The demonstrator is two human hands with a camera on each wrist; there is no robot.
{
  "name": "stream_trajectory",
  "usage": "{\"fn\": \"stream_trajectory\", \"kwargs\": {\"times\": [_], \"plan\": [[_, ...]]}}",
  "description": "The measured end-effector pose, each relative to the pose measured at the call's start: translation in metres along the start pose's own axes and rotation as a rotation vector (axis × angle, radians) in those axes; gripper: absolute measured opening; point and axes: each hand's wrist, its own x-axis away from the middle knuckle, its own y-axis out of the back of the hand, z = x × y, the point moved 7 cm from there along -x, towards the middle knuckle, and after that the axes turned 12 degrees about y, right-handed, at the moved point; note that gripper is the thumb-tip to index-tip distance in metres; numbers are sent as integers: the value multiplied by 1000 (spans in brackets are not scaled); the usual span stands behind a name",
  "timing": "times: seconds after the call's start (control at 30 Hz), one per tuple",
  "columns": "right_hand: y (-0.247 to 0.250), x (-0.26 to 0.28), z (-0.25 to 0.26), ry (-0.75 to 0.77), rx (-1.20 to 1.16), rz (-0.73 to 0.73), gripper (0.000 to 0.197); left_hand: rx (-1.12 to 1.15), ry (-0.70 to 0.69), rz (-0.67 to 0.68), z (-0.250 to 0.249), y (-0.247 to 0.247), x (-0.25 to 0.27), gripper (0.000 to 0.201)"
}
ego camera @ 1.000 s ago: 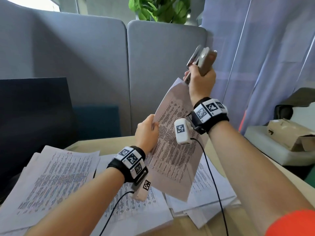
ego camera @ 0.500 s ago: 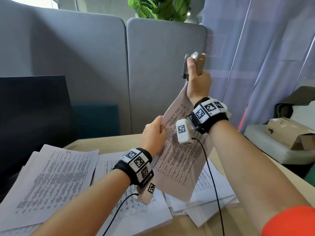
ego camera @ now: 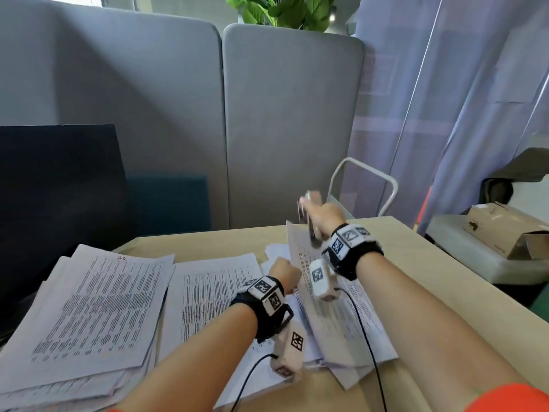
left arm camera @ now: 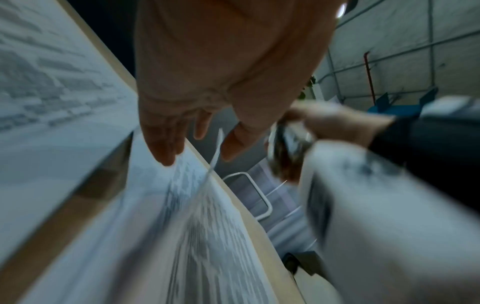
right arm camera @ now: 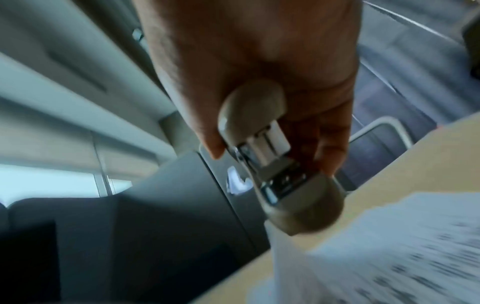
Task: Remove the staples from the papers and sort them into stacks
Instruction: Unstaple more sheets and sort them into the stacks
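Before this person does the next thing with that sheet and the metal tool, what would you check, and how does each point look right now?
1. Staple remover gripped by right hand: ok.
2. Held sheet pinched by left hand: ok, thumb and fingers close on its edge in the left wrist view.
3. Staple out of the sheet: cannot tell, too blurred.
4. Stacks on the table ready to receive it: ok, several lie there.
5. Sheet lying flat: not ok, one edge stands raised.
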Motion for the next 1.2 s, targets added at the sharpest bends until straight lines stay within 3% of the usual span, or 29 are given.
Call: {"fn": "stream_trajectory", "kwargs": {"times": [0.07, 0.1, 0.17, 0.23, 0.3, 0.4, 0.53, 0.67, 0.77, 0.87, 1.03, 1.2], "plan": [[-25, 7, -28, 21, 242, 206, 51, -177, 32, -59, 4, 21, -7, 7], [-36, 10, -38, 31, 348, 296, 39, -268, 34, -118, 5, 37, -13, 21], [-44, 16, -56, -28, 470, 409, 38, -462, 58, -202, 9, 72, -16, 32], [-46, 17, -57, -85, 506, 381, 41, -653, 94, -262, 21, 99, -22, 35], [-49, 11, -37, -7, 472, 267, 39, -748, 158, -270, 38, 114, -29, 42], [-86, 19, -12, 63, 226, 340, 24, -755, 196, -253, 51, 113, -34, 43], [-149, 40, -44, -181, -127, 532, 24, -724, 133, -235, 47, 96, -37, 46], [-161, 45, -69, -222, -216, 518, 25, -688, 174, -182, 54, 88, -51, 67], [-158, 43, -74, -185, -263, 548, 39, -691, 211, -146, 56, 83, -60, 86], [-159, 43, -78, -120, -423, 538, 50, -774, 200, -137, 54, 78, -67, 86], [-158, 44, -82, -1, -454, 601, 55, -773, 205, -136, 54, 80, -71, 72], [-158, 44, -83, 39, -405, 624, 54, -655, 263, 17, 62, 86, -70, 74]]}}
